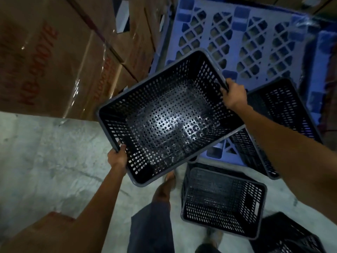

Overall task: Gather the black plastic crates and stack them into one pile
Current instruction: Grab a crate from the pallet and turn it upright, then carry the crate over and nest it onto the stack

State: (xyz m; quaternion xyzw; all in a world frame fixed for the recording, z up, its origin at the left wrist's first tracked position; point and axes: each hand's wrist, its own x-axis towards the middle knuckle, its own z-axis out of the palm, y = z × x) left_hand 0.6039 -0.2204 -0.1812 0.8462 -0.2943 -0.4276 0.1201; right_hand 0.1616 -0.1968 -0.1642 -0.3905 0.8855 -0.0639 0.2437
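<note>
We hold one black crate (169, 115) in mid-frame, mouth up and tilted, its long axis running from lower left to upper right. Our left hand (117, 159) is curled shut on the rim at the lower-left end; our right hand (235, 96) is curled shut on the rim at the upper-right end. Both hands pinch rim only, nothing else.

The crate that looks likeliest to receive it is the floor crate (223, 202) at lower centre-right, mouth up, just below and to the right of the held crate's lower corner. Its long axis lies roughly crosswise to ours, so we judge a turn is needed before nesting. Our right hand is the nearer one to it.

Another crate (280, 121) lies at right, partly on the blue pallet (235, 42) in the upper right, under our right forearm. A fourth crate (286, 234) shows at the lower-right corner, cut off by the frame.

Room: the concrete floor (45, 152) at left is open; boxes (54, 52) wall off the upper left, and a leg and foot stand just left of the floor crate, so the drop must stay clear of them.
</note>
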